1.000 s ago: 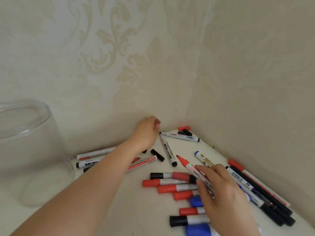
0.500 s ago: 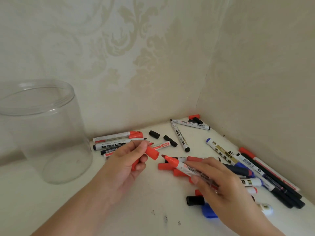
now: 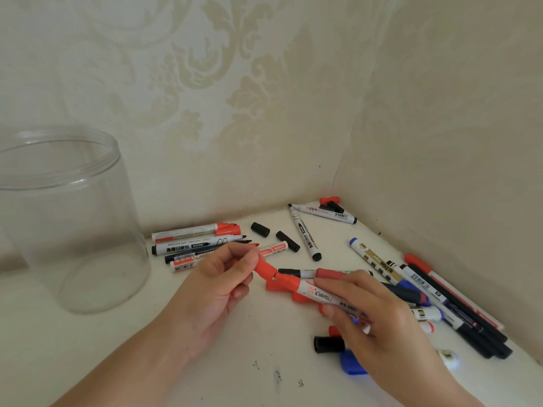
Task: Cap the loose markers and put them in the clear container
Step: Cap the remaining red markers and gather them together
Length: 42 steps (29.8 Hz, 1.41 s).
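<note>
Left hand (image 3: 219, 282) pinching a red cap (image 3: 265, 268) between thumb and fingertips; right hand (image 3: 373, 321) wrapped around the barrel of a red marker (image 3: 313, 290), nose aimed at the cap's open end. Cap and tip just touching or a hair apart, not yet pushed home; hard to tell which.

Early in the job, by the look of it. Clear container (image 3: 63, 218) standing upright at the left, well apart from the hands, with nothing visible inside. Plenty left: an uncapped black marker (image 3: 305, 235) lying near two loose black caps (image 3: 260, 229), another uncapped marker (image 3: 323, 212) in the far corner beside a red cap (image 3: 329, 200), a blue-tipped pen (image 3: 371, 257), and a row of markers (image 3: 194, 239) just beside the container.

Pile under and behind the right hand (image 3: 440, 306) partly hidden; count and cap state there unclear. Black cap (image 3: 328, 344) and blue cap (image 3: 352, 367) poking out below the wrist, their barrels covered. Small dark specks (image 3: 277, 376) on the white tabletop (image 3: 88, 348), nature unknown.
</note>
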Available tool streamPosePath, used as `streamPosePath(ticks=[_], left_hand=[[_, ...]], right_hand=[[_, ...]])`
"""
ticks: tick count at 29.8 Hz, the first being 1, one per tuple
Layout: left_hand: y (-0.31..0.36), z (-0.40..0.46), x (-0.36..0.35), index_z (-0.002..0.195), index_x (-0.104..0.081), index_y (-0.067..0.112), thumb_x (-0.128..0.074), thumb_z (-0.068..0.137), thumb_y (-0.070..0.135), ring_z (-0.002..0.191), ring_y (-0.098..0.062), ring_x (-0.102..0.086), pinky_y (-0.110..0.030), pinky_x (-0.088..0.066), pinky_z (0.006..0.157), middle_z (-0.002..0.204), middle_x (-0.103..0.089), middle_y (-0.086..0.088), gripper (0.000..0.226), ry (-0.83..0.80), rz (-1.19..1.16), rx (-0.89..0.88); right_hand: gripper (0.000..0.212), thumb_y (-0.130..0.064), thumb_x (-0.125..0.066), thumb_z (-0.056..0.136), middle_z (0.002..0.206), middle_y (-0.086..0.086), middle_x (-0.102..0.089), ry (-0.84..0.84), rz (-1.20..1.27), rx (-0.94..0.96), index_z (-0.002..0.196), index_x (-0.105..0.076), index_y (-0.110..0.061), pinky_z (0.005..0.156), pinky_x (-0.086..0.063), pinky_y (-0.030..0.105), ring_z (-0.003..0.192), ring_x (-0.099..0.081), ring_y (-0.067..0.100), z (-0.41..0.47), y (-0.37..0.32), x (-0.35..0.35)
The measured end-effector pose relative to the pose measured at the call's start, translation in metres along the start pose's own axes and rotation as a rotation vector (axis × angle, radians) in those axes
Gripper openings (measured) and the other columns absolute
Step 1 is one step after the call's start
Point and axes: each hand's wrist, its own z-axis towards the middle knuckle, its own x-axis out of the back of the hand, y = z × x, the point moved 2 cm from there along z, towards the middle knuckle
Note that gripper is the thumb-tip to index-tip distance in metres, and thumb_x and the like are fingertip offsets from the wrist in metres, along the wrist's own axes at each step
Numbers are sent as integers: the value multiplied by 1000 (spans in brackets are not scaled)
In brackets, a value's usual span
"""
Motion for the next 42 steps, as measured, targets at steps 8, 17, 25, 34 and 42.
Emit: streamPosePath(ticks=[8,17,25,34,42], left_hand=[[-4,-2,2,80,-69,39,-75,64,43,57,-5,-39,-10,-30,53,62,-57,9,18,-123,634,-203],[-9,-8,-2,102,-60,47,-37,76,72,78,-3,-60,-12,-41,64,89,-65,18,42,-284,1074,-468],[-8,-8,-3,100,-64,38,-39,81,59,77,1,-59,-11,-42,65,92,-62,24,38,-293,1093,-500],[-8,-5,-6,91,-60,47,-52,76,51,65,-1,-50,-7,-35,60,85,-59,25,18,-170,966,-428],[6,4,16,90,-66,30,-46,84,5,73,4,-49,-4,-35,62,80,-57,18,33,-28,642,-360]], right_hand=[[29,-27,-68,79,104,-22,-62,66,-30,38,107,-67,-33,82,-47,11,97,-59,-4,-1,2,8],[24,-38,-65,75,94,-31,-65,-24,198,-139,96,-63,-51,79,-43,5,92,-60,-8,3,-1,17],[31,-14,-70,77,88,-29,-65,-92,248,-263,79,-71,-44,76,-43,6,89,-60,-6,2,-3,15],[36,-17,-73,75,92,-30,-64,18,13,-202,94,-67,-47,89,-42,20,98,-53,-6,5,11,24],[53,-4,-71,75,90,-38,-48,78,-184,-284,88,-53,-52,96,-28,30,98,-27,-36,2,35,38]])
